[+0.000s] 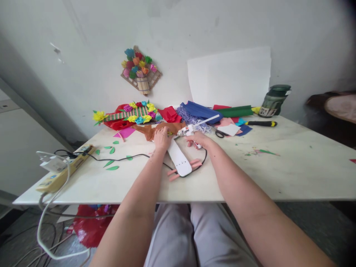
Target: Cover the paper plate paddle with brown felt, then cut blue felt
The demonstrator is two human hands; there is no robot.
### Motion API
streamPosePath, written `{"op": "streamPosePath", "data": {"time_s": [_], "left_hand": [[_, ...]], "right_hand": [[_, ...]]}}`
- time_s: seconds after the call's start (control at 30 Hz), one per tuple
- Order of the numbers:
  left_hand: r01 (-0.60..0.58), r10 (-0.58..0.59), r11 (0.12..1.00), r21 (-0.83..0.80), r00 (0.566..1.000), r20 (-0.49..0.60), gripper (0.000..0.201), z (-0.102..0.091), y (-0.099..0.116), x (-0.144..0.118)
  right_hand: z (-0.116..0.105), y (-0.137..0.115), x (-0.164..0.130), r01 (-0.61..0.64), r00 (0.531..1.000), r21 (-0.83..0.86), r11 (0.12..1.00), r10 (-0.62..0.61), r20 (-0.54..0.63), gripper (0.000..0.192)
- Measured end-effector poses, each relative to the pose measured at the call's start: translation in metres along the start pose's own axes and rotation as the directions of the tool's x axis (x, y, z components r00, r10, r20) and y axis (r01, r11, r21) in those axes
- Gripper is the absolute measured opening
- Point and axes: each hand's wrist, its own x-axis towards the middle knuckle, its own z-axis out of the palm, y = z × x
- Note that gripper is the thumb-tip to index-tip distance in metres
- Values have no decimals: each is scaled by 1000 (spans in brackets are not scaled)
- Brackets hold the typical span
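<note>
Head view: right hand (198, 139) grips the glue gun (189, 130) — left hand (161, 139) flat, pressing the white strip (178, 159) just beside.

Red bag (93, 226) half hidden under table (278, 178); right-edge object (338, 105) blurred.

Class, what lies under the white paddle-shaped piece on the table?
Under the white paddle-shaped piece, pink strips and a black cord stick out at its near end; whatever else it covers is hidden.

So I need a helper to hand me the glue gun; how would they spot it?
Start at the white table, near its middle in front of the blue paper. The glue gun lies under the right hand: white, with a clear stick behind it and a black cord leading left.
</note>
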Motion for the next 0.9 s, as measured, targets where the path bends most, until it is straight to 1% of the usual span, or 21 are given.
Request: {"op": "streamPosePath", "data": {"time_s": [0.1,0.17,0.23,0.33,0.5,0.9], "left_hand": [[58,-58,998,-38,998,-7,35,3,-1,-2],[73,-74,995,-64,997,-13,38,4,-2,-2],[81,-82,994,-79,997,-1,38,6,-3,-3],[72,-71,993,-88,997,19,31,7,-4,-3],[55,-56,994,-94,998,-5,25,8,-5,-2],[42,-41,997,-72,999,16,26,2,-2,-3]], "right_hand": [[3,1,3,19,999,-12,1000,-19,-28,18],[4,2,4,28,999,-20,999,-29,-36,18],[5,1,5,36,998,-32,999,-38,-41,18],[7,0,4,41,998,-63,997,-44,-54,20],[10,-1,4,51,993,-94,994,-60,-99,25],[14,-4,3,45,988,-151,987,-66,-137,25]]}}
